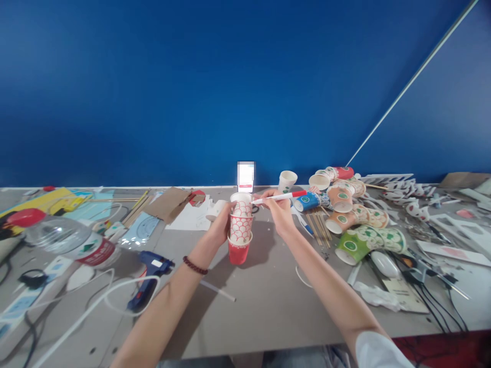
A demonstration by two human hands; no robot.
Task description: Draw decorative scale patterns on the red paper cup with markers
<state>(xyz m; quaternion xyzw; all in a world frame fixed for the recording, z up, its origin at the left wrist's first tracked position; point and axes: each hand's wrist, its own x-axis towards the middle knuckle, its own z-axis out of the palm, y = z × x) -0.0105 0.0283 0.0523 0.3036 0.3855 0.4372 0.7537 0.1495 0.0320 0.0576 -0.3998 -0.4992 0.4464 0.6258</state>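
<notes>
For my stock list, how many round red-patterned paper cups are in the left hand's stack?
3: top cup at the left hand, middle cup below it, mostly red bottom cup; more may be hidden inside.

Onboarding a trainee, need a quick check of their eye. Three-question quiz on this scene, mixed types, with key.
1. Multiple choice. The left hand holds a cup stack. Its bottom cup is mainly: a) green b) red c) blue.
2. True or false. The blue glue gun lies to the left of the cup stack.
3. Open. What does the right hand hold?

Key: 1. b. 2. True. 3. A white pen with a red end.
</notes>
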